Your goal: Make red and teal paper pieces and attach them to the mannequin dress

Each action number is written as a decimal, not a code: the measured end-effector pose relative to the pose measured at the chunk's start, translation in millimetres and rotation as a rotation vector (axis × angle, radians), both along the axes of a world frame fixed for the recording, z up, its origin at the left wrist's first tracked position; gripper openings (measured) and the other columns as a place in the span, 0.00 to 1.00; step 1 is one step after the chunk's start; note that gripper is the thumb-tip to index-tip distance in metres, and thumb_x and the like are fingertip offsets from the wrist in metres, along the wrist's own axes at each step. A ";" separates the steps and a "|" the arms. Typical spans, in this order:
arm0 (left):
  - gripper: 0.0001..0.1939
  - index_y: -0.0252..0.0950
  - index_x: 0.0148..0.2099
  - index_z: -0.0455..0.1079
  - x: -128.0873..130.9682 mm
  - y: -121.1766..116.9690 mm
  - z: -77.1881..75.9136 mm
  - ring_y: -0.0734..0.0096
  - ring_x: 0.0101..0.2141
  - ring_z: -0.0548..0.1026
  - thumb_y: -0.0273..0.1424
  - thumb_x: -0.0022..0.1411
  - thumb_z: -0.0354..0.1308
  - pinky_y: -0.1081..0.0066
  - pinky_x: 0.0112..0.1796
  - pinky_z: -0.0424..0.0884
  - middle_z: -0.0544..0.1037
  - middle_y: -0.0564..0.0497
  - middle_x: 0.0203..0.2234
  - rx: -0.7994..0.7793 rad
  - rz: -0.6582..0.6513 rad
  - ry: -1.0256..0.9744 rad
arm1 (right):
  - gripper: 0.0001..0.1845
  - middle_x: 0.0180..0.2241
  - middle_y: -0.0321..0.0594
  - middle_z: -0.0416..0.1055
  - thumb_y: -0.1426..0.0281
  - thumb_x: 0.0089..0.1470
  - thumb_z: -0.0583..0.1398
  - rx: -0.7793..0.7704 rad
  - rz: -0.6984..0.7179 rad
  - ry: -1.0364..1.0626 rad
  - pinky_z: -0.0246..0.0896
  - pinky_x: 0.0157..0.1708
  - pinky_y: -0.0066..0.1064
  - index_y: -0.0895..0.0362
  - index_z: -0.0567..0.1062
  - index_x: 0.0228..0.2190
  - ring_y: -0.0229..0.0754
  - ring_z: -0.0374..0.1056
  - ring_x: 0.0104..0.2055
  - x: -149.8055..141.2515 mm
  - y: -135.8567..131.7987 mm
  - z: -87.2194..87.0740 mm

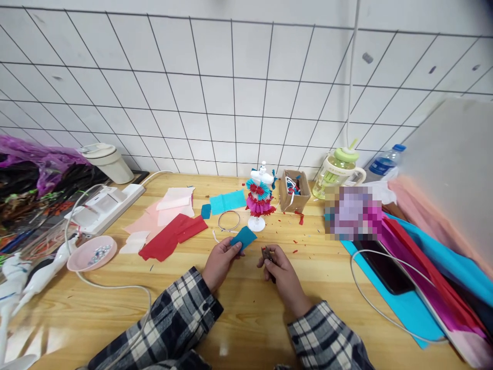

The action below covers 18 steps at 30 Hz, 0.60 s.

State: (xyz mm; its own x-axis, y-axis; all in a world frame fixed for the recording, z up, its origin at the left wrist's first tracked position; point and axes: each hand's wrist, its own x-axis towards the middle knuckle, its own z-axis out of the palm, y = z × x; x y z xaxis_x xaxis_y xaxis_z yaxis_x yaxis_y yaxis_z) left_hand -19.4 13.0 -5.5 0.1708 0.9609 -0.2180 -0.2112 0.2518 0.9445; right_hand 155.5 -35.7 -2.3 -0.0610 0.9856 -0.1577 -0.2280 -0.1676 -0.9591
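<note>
My left hand [221,262] pinches a folded teal piece of crepe paper [244,238] between thumb and fingers. My right hand [280,267], closed, grips a small dark metal tool like thread snips [266,254], apart from the paper; the palm hides much of it. Just beyond both hands stands a small white mannequin [262,176] on a round base, dressed in a ruffled paper dress [260,199] of teal, red and magenta. Left of it lie a light blue paper strip [228,202], a thin wire ring [228,221] and a small teal scrap [206,211].
Red [173,236] and pale pink paper [175,199] lie at left, near a pink dish [92,253] of small beads and a power strip [111,208]. A cardboard box [295,191] holds scraps. A phone [385,267], cable and coloured sheets [408,318] cover the right side.
</note>
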 end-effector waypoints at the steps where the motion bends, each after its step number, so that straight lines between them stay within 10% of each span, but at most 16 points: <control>1: 0.16 0.33 0.36 0.69 -0.1 0.0 -0.1 0.73 0.28 0.70 0.40 0.52 0.64 0.74 0.32 0.65 0.73 0.53 0.24 0.007 -0.005 0.004 | 0.14 0.24 0.32 0.67 0.65 0.48 0.57 -0.025 -0.010 0.025 0.52 0.20 0.24 0.55 0.66 0.38 0.32 0.56 0.20 1.5 0.9 1.1; 8: 0.16 0.33 0.37 0.70 -1.2 0.5 0.4 0.72 0.28 0.71 0.41 0.52 0.63 0.73 0.32 0.66 0.73 0.53 0.25 0.024 -0.019 0.059 | 0.12 0.17 0.31 0.60 0.62 0.50 0.55 -0.087 -0.040 0.056 0.47 0.18 0.24 0.58 0.70 0.27 0.32 0.53 0.18 5.4 0.6 9.3; 14: 0.16 0.34 0.37 0.71 -0.4 0.1 1.2 0.72 0.27 0.71 0.41 0.52 0.63 0.74 0.32 0.66 0.75 0.53 0.24 0.021 -0.011 0.067 | 0.30 0.11 0.29 0.52 0.47 0.54 0.51 -0.102 -0.066 -0.039 0.42 0.15 0.24 0.57 0.64 0.15 0.30 0.48 0.13 7.4 -0.2 5.9; 18: 0.16 0.33 0.38 0.71 -0.4 0.1 0.7 0.73 0.28 0.72 0.40 0.52 0.63 0.74 0.33 0.66 0.75 0.53 0.24 0.025 -0.023 0.070 | 0.21 0.17 0.27 0.58 0.51 0.50 0.59 -0.053 -0.068 -0.027 0.52 0.18 0.24 0.57 0.70 0.30 0.31 0.52 0.17 9.5 1.8 3.0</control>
